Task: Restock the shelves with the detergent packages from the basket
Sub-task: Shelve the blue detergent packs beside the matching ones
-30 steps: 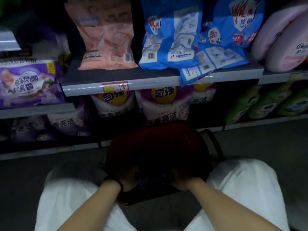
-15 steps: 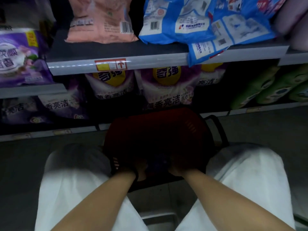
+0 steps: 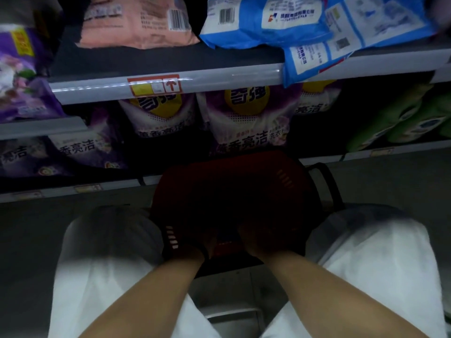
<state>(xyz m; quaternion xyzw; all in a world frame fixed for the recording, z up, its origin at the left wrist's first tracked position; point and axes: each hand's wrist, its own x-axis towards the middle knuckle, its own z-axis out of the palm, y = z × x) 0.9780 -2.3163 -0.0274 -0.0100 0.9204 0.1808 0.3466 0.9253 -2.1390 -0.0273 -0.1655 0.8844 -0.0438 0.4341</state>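
Note:
A dark red basket (image 3: 280, 181) stands on the floor between my knees, right below the bottom shelf. Both my hands reach down into its near end. My left hand (image 3: 195, 245) and my right hand (image 3: 253, 242) sit close together in deep shadow, so what they hold is too dark to tell. The inside of the basket is black and its contents are hidden. Purple detergent bags (image 3: 249, 118) stand upright on the bottom shelf behind the basket. Blue bags (image 3: 280, 20) and a pink bag (image 3: 136, 23) lie on the shelf above.
The grey shelf edge (image 3: 219, 80) with a red price tag juts out above the basket. Green bottles (image 3: 410, 120) fill the bottom shelf at the right. More purple bags (image 3: 80, 152) sit at the left. My white trouser legs (image 3: 97, 276) flank the basket on the grey floor.
The view has tilted downward and the shelves have slid up in the frame. Both hands have pushed deeper into the near end of the basket.

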